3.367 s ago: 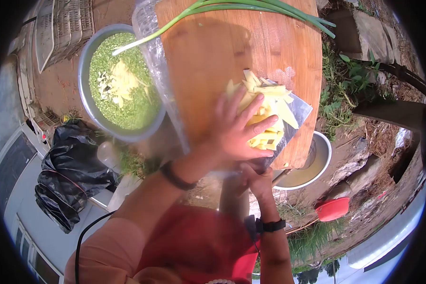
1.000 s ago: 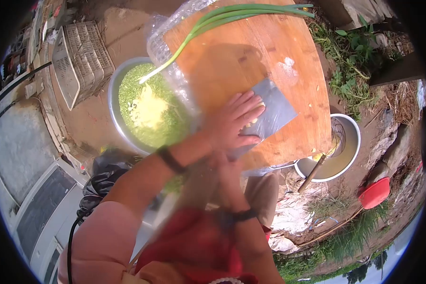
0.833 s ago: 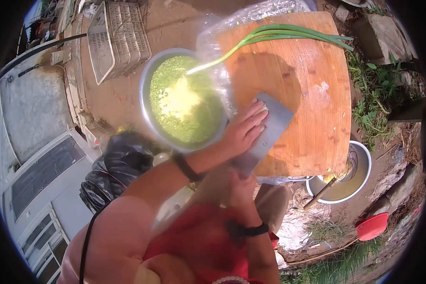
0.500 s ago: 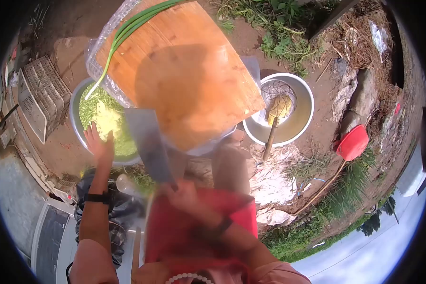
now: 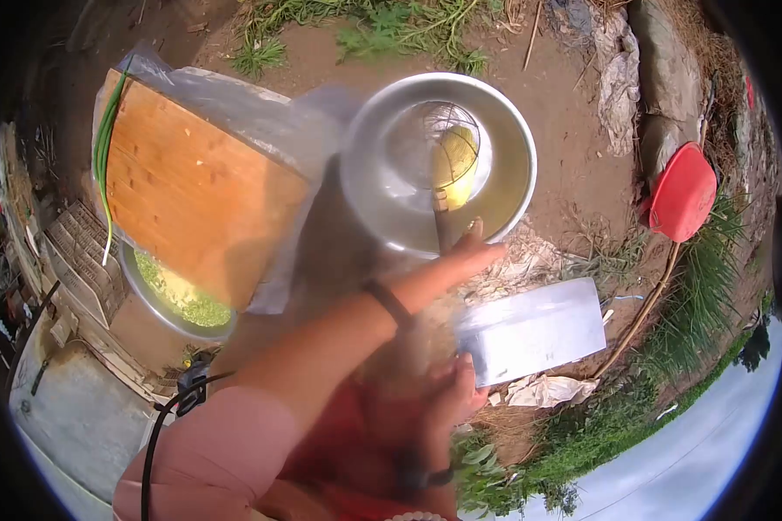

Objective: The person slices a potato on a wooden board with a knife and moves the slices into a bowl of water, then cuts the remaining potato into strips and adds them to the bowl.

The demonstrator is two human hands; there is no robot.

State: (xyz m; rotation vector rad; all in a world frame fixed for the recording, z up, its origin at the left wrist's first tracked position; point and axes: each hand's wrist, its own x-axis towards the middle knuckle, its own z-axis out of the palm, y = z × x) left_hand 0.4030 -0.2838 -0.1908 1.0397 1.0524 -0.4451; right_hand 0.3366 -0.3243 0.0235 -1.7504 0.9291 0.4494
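Observation:
My left hand point(image 5: 471, 249) is at the lower end of a wire skimmer's wooden handle point(image 5: 442, 224), closed around it as far as I can see; part of the grip is hidden. The skimmer's wire basket point(image 5: 443, 122) lies inside a large metal basin point(image 5: 523, 165), with a yellow piece point(image 5: 455, 161) in it. My right hand point(image 5: 463, 395), lower down, grips a broad cleaver point(image 5: 539, 330). Its blade lies flat to view and points right. The cleaver's handle is mostly hidden by my fingers.
On the left is a wooden board point(image 5: 191, 191) with green onion stalks point(image 5: 106, 148) along its edge. A second basin point(image 5: 169, 317) under it holds chopped greens and a pale yellow heap. A plastic crate point(image 5: 82, 256) stands farther left. A red scoop point(image 5: 684, 193) is at right.
My left hand has left the basin of greens and crossed right to the skimmer handle. The cleaver has swung right with my right hand. The view has turned rightward.

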